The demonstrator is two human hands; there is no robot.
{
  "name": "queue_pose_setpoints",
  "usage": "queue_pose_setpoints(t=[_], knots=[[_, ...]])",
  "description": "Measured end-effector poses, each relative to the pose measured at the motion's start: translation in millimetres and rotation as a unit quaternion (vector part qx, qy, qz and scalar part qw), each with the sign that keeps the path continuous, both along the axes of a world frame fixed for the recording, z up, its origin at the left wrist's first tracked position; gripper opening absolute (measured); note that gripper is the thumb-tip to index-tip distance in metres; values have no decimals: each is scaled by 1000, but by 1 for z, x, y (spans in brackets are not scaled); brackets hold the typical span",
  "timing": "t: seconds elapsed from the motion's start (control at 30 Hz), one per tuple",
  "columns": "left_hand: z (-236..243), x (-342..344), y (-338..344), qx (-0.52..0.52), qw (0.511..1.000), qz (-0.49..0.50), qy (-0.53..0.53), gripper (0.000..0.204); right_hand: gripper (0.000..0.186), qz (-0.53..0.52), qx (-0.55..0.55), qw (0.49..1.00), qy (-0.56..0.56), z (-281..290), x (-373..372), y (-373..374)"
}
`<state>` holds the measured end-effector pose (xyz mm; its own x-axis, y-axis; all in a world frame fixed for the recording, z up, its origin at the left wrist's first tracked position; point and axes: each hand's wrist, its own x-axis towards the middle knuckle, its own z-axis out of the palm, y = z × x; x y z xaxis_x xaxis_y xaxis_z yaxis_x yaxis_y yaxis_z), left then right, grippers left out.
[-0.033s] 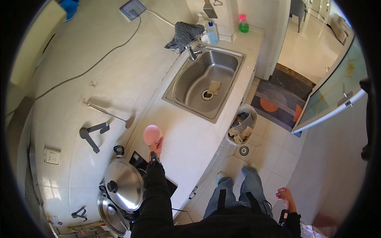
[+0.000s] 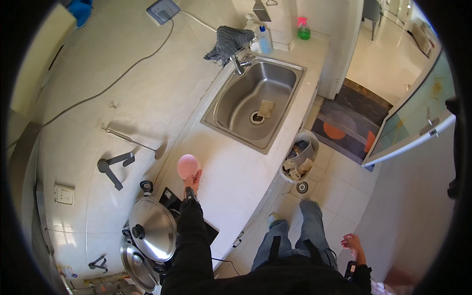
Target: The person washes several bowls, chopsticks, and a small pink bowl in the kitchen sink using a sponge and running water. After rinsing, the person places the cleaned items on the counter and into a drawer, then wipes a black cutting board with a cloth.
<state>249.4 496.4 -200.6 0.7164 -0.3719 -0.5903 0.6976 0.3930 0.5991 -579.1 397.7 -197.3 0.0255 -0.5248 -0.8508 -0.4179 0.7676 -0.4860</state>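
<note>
- left hand [image 2: 192,181] grip closed on one pink round object [image 2: 188,165], its kind unclear, above surface [image 2: 236,172] near sink [image 2: 255,105].
- right hand [image 2: 354,244] empty, fingers loosely open, beside leg.
- two steel lids [image 2: 152,228] left of sleeve.

Bright daylight, sharp focus, strong fisheye bending, dark rim

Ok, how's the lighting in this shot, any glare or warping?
Head view: bright daylight on the counter and floor, glare on the pot lid, soft shadow under the pink ball in the left hand; fisheye bends the sink edges, with a black rim around.
</note>
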Motion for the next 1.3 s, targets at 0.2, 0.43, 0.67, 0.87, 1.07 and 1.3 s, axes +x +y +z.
queue_pose_setpoints(t=[0.2,0.43,0.67,0.87,1.07,1.3], knots=[[114,-48,-114,385,844,-91,-362,69,19,120,1,991,-66,-29,57,-136],[268,-116,-251,571,355,-144,-726,78,18,146,-65,976,-146,-14,143,-314],[358,-137,-272,565,317,-10,-762,81,13,232,-15,963,-134,-19,167,-338],[336,-147,-178,542,600,93,-582,76,11,397,4,905,-154,-23,213,-316],[202,-353,46,-38,991,63,-115,51,14,562,1,799,-214,-6,298,-239],[120,-698,270,-27,923,382,28,59,16,746,-4,655,-116,26,346,-56]])
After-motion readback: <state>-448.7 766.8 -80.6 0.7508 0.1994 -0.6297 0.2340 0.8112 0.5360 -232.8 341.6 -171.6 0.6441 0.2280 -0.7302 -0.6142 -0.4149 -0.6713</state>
